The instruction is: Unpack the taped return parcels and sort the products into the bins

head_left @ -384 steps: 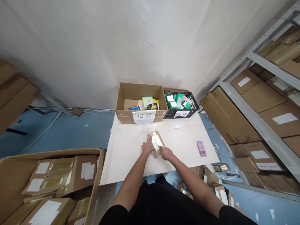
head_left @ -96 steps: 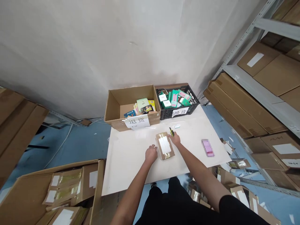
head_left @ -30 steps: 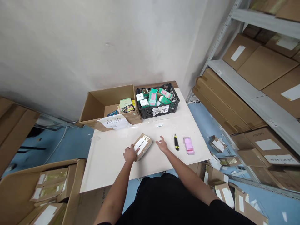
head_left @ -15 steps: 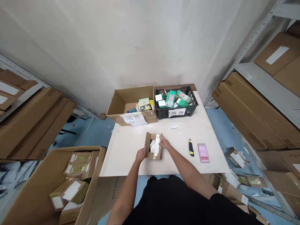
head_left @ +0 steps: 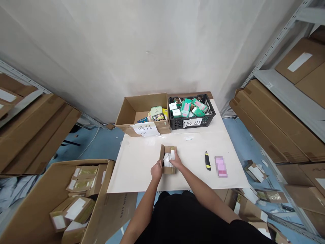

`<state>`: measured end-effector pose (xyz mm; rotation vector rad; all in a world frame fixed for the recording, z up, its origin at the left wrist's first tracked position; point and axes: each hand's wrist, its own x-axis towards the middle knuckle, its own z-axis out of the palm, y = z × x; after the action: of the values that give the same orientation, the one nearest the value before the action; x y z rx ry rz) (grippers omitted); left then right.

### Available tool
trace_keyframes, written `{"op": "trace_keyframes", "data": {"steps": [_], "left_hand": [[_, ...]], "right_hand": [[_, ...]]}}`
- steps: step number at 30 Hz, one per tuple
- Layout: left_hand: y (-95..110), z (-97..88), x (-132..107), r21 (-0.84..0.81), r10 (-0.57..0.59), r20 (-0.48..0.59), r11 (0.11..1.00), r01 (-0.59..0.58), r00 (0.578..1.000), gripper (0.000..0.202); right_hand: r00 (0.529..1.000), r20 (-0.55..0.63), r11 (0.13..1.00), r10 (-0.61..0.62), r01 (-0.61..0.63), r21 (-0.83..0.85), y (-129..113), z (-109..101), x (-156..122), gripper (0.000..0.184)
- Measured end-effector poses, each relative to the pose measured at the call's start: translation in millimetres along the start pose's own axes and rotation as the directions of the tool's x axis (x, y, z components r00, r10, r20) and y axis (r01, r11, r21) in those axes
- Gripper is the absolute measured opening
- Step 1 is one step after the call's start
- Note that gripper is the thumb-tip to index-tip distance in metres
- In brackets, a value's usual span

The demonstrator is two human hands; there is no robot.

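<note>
With the left hand (head_left: 156, 170), gripping the left side of a small open carton (head_left: 169, 170) just below the frame's centre; with the right hand (head_left: 176, 161), clasping its right side, thumb by white contents (head_left: 167, 159). On a pale worktop (head_left: 134, 169), with a black-and-yellow cutter (head_left: 207, 161) farther right.

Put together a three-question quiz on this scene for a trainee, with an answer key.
1. Multiple choice: what do the left hand and right hand both touch?
A) the large carton
B) the small open carton
C) the paper sign

2. True or false: the cutter lies inside the small open carton.

3. Fill in the colour: several boxes in the black crate are pink and ____.

Key:
1. B
2. False; the cutter lies on the table, to the right of the small open carton.
3. green
</note>
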<state>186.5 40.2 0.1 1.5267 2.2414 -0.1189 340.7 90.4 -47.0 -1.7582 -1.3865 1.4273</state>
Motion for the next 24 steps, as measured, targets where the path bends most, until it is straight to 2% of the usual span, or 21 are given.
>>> {"op": "trace_keyframes", "data": {"steps": [2, 5, 8, 11, 13, 14, 16, 18, 21, 24], "left_hand": [[-0.8, 0.8, 1.6, -0.015, -0.030, 0.000, 0.999, 0.030, 1.000, 0.055], [-12.4, 0.4, 10.2, -0.106, -0.089, 0.015, 0.990, 0.090, 0.996, 0.054], [-28.2, -2.0, 20.1, -0.279, -0.101, 0.018, 0.955, 0.102, 0.995, 0.056], [-30.0, -5.4, 24.6, -0.279, -0.059, -0.086, 0.960, 0.033, 0.995, 0.062], [-20.8, -6.4, 24.7, -0.144, 0.092, -0.122, 0.983, -0.110, 0.988, 0.051], [-14.6, -6.0, 24.3, -0.075, 0.190, -0.090, 0.978, -0.196, 0.978, 0.045], [-2.8, -2.7, 22.3, -0.001, 0.321, 0.027, 0.947, -0.321, 0.947, 0.038], [4.3, 3.9, 18.4, 0.021, 0.366, 0.104, 0.929, -0.370, 0.925, 0.032], [4.7, 16.7, 10.5, 0.014, 0.418, 0.107, 0.906, -0.422, 0.902, 0.023], [0.8, 26.1, 6.7, -0.084, 0.449, 0.067, 0.892, -0.444, 0.891, 0.035]], "right_hand": [[0.999, 0.048, 0.988, 0.022, -0.029, 0.152, 4.1, -9.9, -0.1, 0.086], [0.993, 0.109, 0.941, 0.045, -0.079, 0.330, 11.7, -18.1, -3.6, 0.064], [0.997, 0.068, 0.941, 0.029, -0.050, 0.336, 21.9, -23.3, -10.7, 0.060], [0.993, -0.118, 0.997, -0.001, 0.010, 0.078, 30.4, -28.8, -20.7, 0.073], [0.969, -0.234, 0.980, -0.075, 0.028, -0.195, 32.6, -32.3, -26.5, 0.072], [0.960, -0.238, 0.944, -0.145, 0.062, -0.325, 32.2, -33.5, -28.1, 0.065], [0.946, -0.112, 0.827, -0.304, 0.204, -0.523, 28.5, -34.0, -28.0, 0.049], [0.926, 0.064, 0.714, -0.372, 0.329, -0.618, 21.5, -31.7, -23.7, 0.044], [0.949, 0.153, 0.660, -0.275, 0.302, -0.688, 8.6, -25.2, -15.2, 0.055], [0.972, 0.136, 0.649, -0.190, 0.229, -0.725, -3.1, -21.2, -11.1, 0.072]]}}
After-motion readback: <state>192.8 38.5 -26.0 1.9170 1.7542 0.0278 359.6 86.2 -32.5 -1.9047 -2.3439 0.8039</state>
